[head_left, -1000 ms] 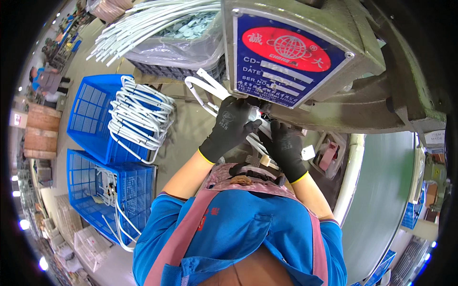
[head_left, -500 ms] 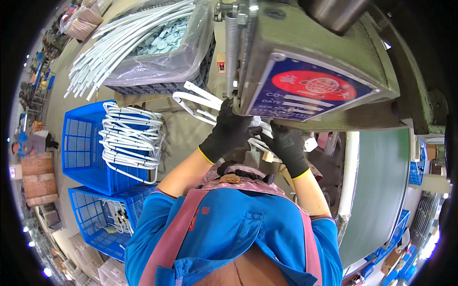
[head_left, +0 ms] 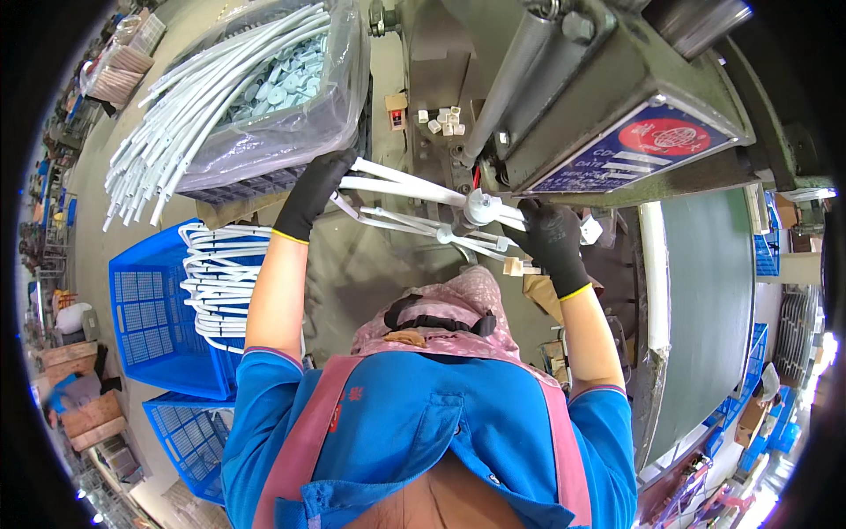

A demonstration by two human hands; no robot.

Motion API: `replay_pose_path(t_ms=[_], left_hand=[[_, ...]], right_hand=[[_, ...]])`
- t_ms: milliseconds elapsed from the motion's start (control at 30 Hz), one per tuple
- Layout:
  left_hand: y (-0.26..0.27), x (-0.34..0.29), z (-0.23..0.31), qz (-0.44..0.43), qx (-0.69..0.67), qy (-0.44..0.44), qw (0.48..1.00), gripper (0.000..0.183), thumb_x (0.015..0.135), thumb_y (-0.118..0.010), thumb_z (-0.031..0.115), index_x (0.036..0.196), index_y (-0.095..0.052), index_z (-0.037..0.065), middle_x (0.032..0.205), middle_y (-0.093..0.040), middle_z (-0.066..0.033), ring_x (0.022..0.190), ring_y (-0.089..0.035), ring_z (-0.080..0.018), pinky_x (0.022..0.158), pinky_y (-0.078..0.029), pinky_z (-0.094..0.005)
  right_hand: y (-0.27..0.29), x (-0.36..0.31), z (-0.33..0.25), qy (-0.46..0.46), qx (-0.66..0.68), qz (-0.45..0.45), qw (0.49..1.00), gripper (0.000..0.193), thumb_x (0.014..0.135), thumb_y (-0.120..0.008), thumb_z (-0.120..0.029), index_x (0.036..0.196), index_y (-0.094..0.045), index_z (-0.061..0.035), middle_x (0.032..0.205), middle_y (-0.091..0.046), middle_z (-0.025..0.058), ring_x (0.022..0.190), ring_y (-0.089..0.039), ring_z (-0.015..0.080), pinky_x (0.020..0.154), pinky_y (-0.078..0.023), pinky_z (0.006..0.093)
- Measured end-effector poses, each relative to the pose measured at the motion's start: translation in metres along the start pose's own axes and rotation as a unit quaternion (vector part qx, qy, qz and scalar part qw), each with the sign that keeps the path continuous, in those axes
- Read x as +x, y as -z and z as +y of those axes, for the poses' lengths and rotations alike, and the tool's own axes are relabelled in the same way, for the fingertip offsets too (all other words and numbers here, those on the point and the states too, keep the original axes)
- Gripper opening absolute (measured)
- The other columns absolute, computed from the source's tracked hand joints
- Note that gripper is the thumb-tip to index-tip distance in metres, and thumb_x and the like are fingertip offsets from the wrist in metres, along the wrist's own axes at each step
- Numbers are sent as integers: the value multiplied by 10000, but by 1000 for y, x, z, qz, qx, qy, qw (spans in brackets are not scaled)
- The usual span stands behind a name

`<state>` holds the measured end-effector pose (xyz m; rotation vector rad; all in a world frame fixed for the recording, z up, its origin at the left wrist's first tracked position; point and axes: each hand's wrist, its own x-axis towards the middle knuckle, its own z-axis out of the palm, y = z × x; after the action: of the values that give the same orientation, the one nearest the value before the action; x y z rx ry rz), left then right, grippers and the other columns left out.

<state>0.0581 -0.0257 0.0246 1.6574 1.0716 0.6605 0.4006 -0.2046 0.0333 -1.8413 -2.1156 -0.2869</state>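
Observation:
A white metal tube frame (head_left: 401, 185) with crossing bars and a round white hub (head_left: 480, 210) spans the space in front of my chest, just below the machine head. My left hand (head_left: 317, 189), in a black glove, is closed round the frame's left end. At the other end, my right hand (head_left: 553, 236), gloved alike, grips the tubes close to the hub. Some of its fingers are hidden behind the bars. A second, smaller joint (head_left: 443, 234) sits on the lower bars.
A green press machine (head_left: 608, 115) with a blue plate overhangs at upper right; small white blocks (head_left: 448, 120) lie on its base. At upper left stands a lined crate (head_left: 339, 132) of white tubes and metal plates. Blue baskets (head_left: 159, 309) hold bent frames. A green belt (head_left: 705, 326) runs at right.
My left hand has moved outward to the left end of the frame, and more of the frame and its hub now shows. My right hand stays near the right end. The view has shifted.

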Motion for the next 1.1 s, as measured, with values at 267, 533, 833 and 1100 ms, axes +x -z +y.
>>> replay_pose_path(t_ms=[267,533,833,1100], left_hand=[[-2,9,-1,-45,-24,34,998,440,967,-470,380,881,-627,-22,739,-600,-63,687,-534,-145,642,-427,-314],[-5,8,-12,8,10,16,1000,385,972,-469,354,897,-619,8,752,-586,-36,683,-504,-118,640,-405,-296],[-9,-6,20,131,-39,6,991,326,945,-508,293,972,-649,0,744,-617,-48,633,-547,-113,607,-447,-292],[-37,-54,47,73,-25,-102,992,302,987,-476,263,1065,-643,24,780,-629,-45,709,-586,-111,661,-468,-278]], right_hand=[[1,1,-2,-9,-5,-1,1000,332,682,-740,-387,843,-620,-124,716,-607,91,602,-623,313,517,-492,425],[-2,0,0,-15,-3,-31,999,329,689,-737,-379,827,-598,-115,709,-603,97,620,-620,322,524,-487,429],[31,19,-2,41,38,45,997,308,701,-755,-358,790,-621,-96,746,-618,114,662,-622,321,596,-494,429],[63,-52,-19,-21,84,-133,987,335,745,-728,-367,886,-619,-83,719,-606,126,610,-608,322,533,-469,423]])
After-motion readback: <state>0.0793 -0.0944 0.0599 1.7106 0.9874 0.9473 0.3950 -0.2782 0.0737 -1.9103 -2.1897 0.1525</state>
